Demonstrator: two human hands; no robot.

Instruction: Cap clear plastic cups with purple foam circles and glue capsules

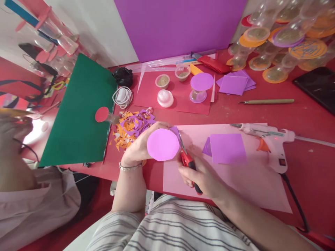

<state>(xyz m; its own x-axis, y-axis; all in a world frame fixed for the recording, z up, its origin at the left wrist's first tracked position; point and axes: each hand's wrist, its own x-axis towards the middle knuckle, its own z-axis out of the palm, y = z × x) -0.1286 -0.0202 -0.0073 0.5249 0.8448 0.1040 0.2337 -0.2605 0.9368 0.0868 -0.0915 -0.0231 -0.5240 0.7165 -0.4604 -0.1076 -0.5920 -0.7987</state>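
My left hand (141, 143), with a beaded bracelet at the wrist, is closed on a light purple disc (163, 144). The disc faces up and hides most of the fingers and whatever lies under it. In my right hand (195, 174) is a pair of scissors (187, 158) with red and black handles. Their blades point away from me, beside the disc's right edge, with a small purple scrap (174, 131) at the blades. To the right, a purple square (228, 148) overlaps a smaller purple piece (207, 147) on a pink sheet (188, 184).
Right of the sheet's middle lies a white glue gun (273, 143) with a cord. Orange and purple scraps (131, 127) pile up left of my hand. A green board (78, 118) stands at left, near another person's arm (15, 153). Stacked plastic hourglasses (282, 38) fill the back right.
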